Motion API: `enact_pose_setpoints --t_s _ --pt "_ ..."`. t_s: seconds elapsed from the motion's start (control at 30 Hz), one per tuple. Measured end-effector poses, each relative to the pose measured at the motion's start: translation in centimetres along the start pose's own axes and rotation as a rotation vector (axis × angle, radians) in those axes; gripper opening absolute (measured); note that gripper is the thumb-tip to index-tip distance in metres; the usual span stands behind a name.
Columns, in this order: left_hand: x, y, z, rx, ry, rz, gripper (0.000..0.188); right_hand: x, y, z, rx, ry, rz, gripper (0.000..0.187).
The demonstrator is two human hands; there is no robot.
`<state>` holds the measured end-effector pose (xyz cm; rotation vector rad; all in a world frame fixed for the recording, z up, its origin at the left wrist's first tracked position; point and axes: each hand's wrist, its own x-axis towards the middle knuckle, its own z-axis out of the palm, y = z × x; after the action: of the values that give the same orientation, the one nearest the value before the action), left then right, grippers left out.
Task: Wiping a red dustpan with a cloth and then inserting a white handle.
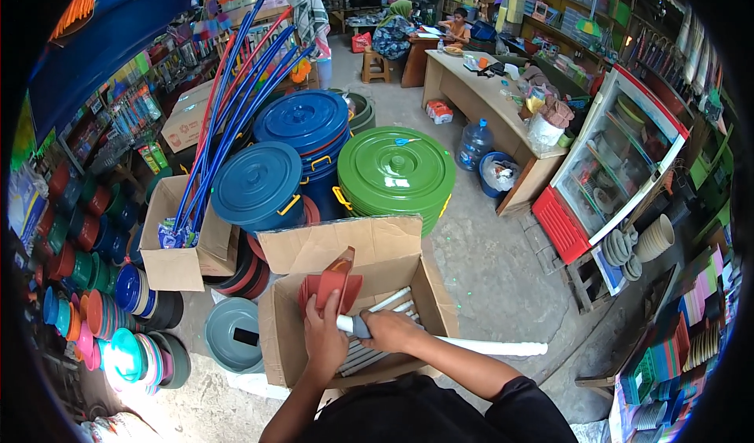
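Observation:
A reddish-brown plastic piece with angled flat walls [339, 274], perhaps a dustpan head, is in my left hand [324, 337], whose fingers close around its lower part. A short white and grey sleeve [345, 324] joins it on the right. My right hand [390, 331] is wrapped around the grey end of that sleeve. From under my right forearm a white pole [495, 347] sticks out to the right; it seems to run in line with the sleeve. Both hands are above an open cardboard box [440, 294], in which several white tubes [363, 356] lie side by side.
Stacked lidded tubs, blue [258, 184] and green [397, 168], stand beyond the box. A grey basin [228, 325] with a dark flat rectangle in it is at left. Another carton [177, 266] holds blue and red poles. A glass-door cabinet [609, 160] leans at right; two people sit far back.

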<state>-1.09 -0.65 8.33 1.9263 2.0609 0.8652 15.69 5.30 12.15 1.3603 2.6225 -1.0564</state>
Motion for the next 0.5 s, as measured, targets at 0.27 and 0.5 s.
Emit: enact_pose_setpoints --t_s 0.27,0.5 --pt "1.8 -3.6 -1.0 0.034 -0.005 -0.185 0.087 -3.2 1.9 -0.5 -0.169 0.026 0.126 0.039" --pt "2.7 -7.2 -2.9 0.059 0.096 -0.11 0.064 -6.0 11.6 -0.4 0.485 -0.487 -0.024 0.038"
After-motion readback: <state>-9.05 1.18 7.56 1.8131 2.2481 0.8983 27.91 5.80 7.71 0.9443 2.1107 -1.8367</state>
